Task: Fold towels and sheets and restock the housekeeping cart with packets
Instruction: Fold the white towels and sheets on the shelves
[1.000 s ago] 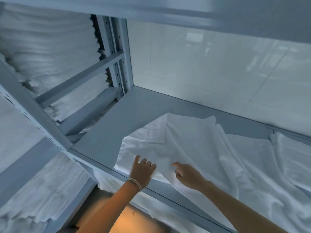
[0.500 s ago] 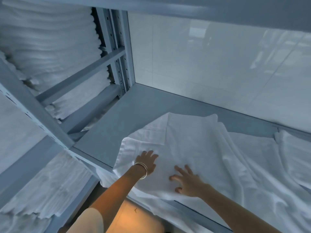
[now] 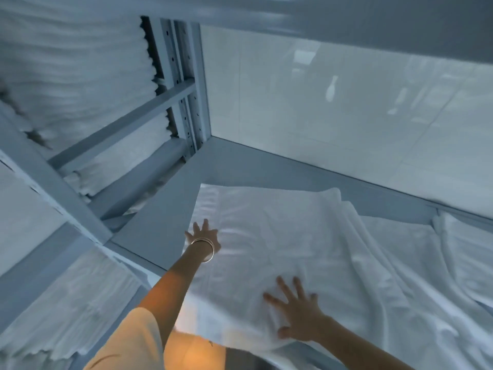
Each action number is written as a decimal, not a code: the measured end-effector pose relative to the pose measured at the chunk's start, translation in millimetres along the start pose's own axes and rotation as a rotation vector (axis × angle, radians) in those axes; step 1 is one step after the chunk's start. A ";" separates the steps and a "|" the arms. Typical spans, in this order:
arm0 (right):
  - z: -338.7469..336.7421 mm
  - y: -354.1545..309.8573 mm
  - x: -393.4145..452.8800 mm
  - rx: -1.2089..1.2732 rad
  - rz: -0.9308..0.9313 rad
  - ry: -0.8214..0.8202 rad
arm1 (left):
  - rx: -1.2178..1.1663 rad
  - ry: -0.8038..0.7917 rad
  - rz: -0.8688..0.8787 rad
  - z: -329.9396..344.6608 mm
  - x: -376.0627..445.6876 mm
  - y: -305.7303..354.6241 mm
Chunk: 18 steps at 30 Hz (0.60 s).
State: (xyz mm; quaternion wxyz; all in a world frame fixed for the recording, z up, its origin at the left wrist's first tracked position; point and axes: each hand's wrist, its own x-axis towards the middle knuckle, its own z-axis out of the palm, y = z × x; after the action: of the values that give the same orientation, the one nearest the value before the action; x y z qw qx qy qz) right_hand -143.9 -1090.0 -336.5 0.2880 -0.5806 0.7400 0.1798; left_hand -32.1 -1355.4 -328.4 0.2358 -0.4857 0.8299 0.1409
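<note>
Moved: hands, left hand (image 3: 204,237) and right hand (image 3: 294,313), now spread flat, fingers released, smoothing towel (image 3: 280,236) on shelf (image 3: 165,222), centre frame.

Towel (image 3: 280,236) on shelf (image 3: 165,225) (stacks (image 3: 66,76) leftward)

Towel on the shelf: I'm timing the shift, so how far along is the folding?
Done: folded stacks fill the left rack. In hand: left hand and right hand press one towel flat, unfolded. Left: folding it, the rumpled linen beside it; no cart in view.

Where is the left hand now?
In the head view, the left hand lies flat on the white towel's left edge, left of the right hand.
</note>
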 end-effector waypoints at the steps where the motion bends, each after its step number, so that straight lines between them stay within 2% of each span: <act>1: -1.8 -4.3 4.6 -0.005 -0.005 0.011 | 0.006 -0.018 0.003 11.7 -8.0 -5.0; 4: -11.4 -12.8 19.9 -0.034 -0.020 0.031 | -0.131 0.085 -0.046 46.7 -33.1 -29.4; 8: -23.1 -24.0 40.4 -0.049 -0.006 0.013 | -0.407 0.309 -0.233 80.8 -64.9 -69.0; 10: -28.8 -32.2 49.9 -0.057 -0.008 0.020 | -0.494 0.373 -0.317 89.3 -74.2 -82.3; 15: -43.7 -40.9 59.8 0.043 -0.032 0.015 | -0.762 0.302 -0.394 91.0 -81.5 -87.8; 18: -39.8 -42.1 48.4 0.104 -0.068 0.167 | -1.026 0.248 -0.457 91.7 -79.4 -90.9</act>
State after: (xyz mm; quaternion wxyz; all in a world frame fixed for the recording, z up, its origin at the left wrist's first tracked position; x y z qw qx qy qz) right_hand -119.7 -1161.5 -333.7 0.2611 -0.6025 0.7497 0.0823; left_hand 103.6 -1298.7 -364.8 -0.1046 -0.7177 0.5507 0.4131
